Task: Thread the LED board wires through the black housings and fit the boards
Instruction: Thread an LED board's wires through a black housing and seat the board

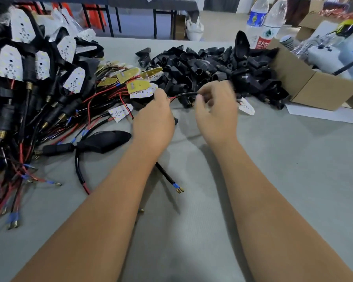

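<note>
Far left heap: finished assemblies (29, 78), white LED boards seated in black housings, piled with red and black leads trailing toward the near edge of the grey table (192, 231).
Left of centre: loose LED boards (138, 86), some yellow side up, some white, lying on tangled wires just beyond the left hand.
Near the left forearm: one assembled housing (102, 141) lying flat, its lead curving toward the viewer.
Left hand (153, 121): forearm stretched forward, back of hand up, fingers curled, pinching the red end of a sleeved wire (186, 94).
Right hand (216, 115): raised level with the left, fingertips pinching the wire's black sleeve; slightly blurred.
Behind the hands: heap of empty black housings (212, 66).
Right: cardboard box (306, 84); two water bottles (265, 21) behind.
</note>
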